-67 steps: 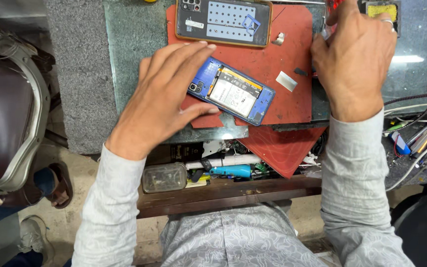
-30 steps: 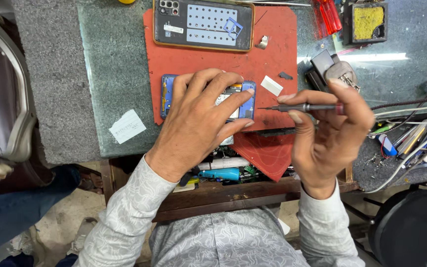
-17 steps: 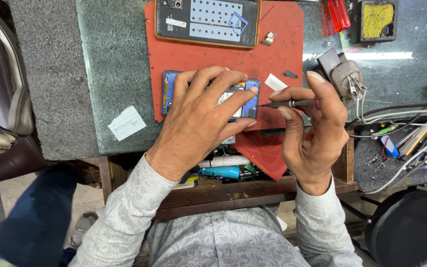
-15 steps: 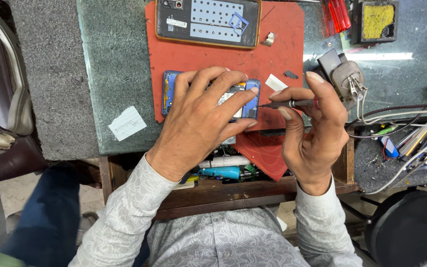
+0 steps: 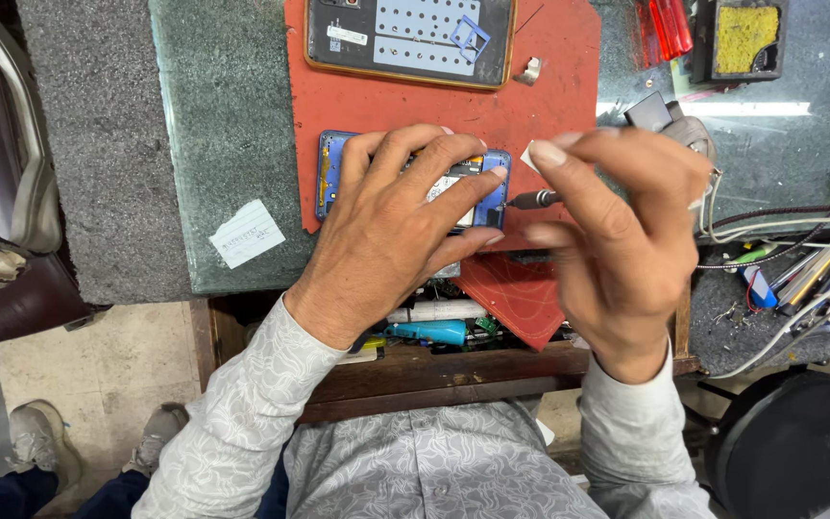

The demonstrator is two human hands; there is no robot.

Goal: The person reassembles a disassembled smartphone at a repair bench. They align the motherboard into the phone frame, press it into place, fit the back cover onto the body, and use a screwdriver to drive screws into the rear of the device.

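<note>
The right hand (image 5: 617, 259), which half a second ago lay lower beside the phone, now lifts and pinches a small screwdriver (image 5: 535, 200), tip at the right edge of the blue opened phone (image 5: 333, 173); the screw work looks under way. The left hand (image 5: 391, 231) stays spread flat, pressing the phone onto the red mat (image 5: 386, 106). Its fingers hide most of the phone. Beyond lie a parts tray (image 5: 405, 34), a paper slip (image 5: 247, 233) and tangled cables (image 5: 780, 221)
</note>
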